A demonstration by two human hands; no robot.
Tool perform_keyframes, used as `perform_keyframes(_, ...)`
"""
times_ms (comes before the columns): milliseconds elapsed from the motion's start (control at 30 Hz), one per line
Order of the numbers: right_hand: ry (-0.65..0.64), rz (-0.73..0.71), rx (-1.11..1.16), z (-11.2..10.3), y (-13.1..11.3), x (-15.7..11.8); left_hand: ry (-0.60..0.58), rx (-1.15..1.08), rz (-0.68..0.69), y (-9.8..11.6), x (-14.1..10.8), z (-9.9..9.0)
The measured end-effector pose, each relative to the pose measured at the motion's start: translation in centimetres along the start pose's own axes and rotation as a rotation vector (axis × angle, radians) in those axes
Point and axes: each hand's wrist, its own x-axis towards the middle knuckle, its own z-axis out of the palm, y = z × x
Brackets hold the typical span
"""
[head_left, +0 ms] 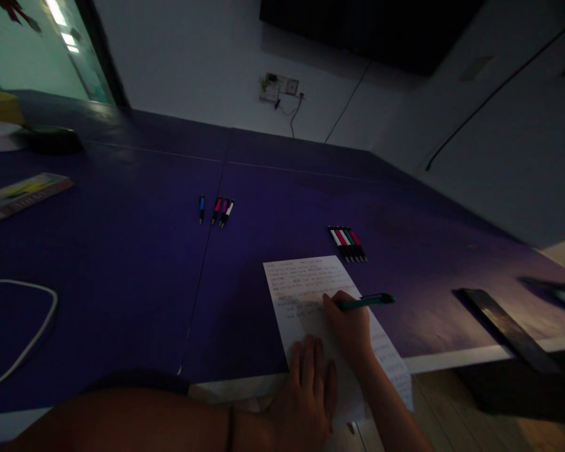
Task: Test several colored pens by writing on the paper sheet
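Observation:
A sheet of paper (306, 276) with lines of handwriting lies at the front of the purple table, its lower part reaching past the table edge. My right hand (351, 326) is closed around a green pen (370, 301), its fingertips low over the written lines. My left hand (308, 383) rests flat on the lower left of the sheet, fingers stretched out. Beyond the paper lies a tight row of several pens (347, 243) in white, red and green. The writing tip of the pen is hidden by my fingers.
Farther left lie a blue pen (202, 209) and a small group of pens (222, 212). A flat box (26, 193) and a white cable (51, 307) are at the left. A dark flat bar (506, 326) juts over the right front edge of the table (136, 263).

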Motion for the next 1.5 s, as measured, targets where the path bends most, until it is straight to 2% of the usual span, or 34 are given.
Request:
perform_keyframes(300, 0.000, 0.015, -0.009, -0.1, -0.2, 0.0, -0.022, 0.034, 0.062, -0.3, 0.1, -0.3)
perform_keyframes(567, 0.004, 0.011, 0.011, -0.1, -0.3, 0.0, -0.024, -0.019, 0.038, 0.1, -0.2, 0.5)
perform_keyframes(667, 0.003, 0.017, 0.005, -0.1, -0.4, 0.1, -0.048, -0.019, 0.052, 0.0, -0.2, 0.4)
perform_keyframes(867, 0.001, 0.019, -0.016, -0.1, -0.4, 0.1, -0.002, 0.000, 0.035, -0.2, 0.0, -0.1)
perform_keyframes(1033, 0.029, 0.013, -0.029, -0.1, -0.4, 0.1, -0.041, 0.002, 0.067, -0.5, 0.1, -0.5)
perform_keyframes(1500, 0.037, 0.053, -0.017, -0.1, -0.1, 0.1, -0.030, 0.008, 0.077, -0.3, -0.1, -0.1)
